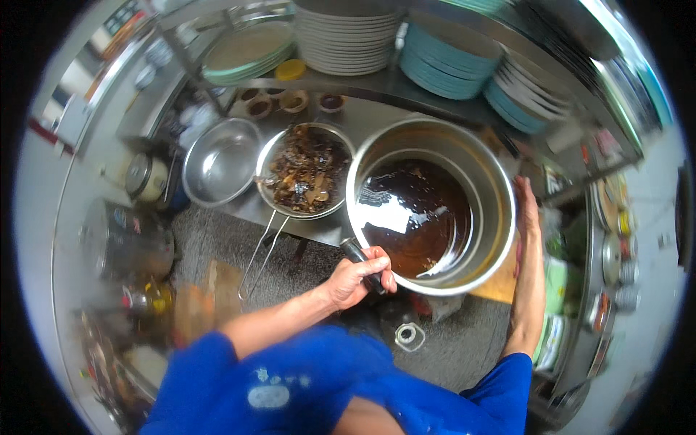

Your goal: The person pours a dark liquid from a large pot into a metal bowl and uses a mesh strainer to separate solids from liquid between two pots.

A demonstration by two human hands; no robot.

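A large stainless steel stockpot (492, 217) stands before me with dark brown liquid (418, 217) in its bottom. My left hand (353, 280) is closed around a black cylindrical handle (356, 253) at the pot's near left side; the joint between handle and pot is hidden. Along the outside of the right wall lies my right hand (527, 215), fingers straight and pointing away from me. Its palm faces the pot, and whether it presses on the wall is hidden. Left of the pot, a long-handled wire strainer (265, 255) holds dark, wet cooked solids (307, 174) over a round vessel.
An empty steel bowl (220, 163) sits left of the strainer on the metal counter (321, 231). Small cups (331, 102) of dark sauce stand behind. Above runs a shelf (370, 89) with stacks of white plates (348, 43) and blue-green plates (448, 60). Shelving with jars (628, 272) is at right.
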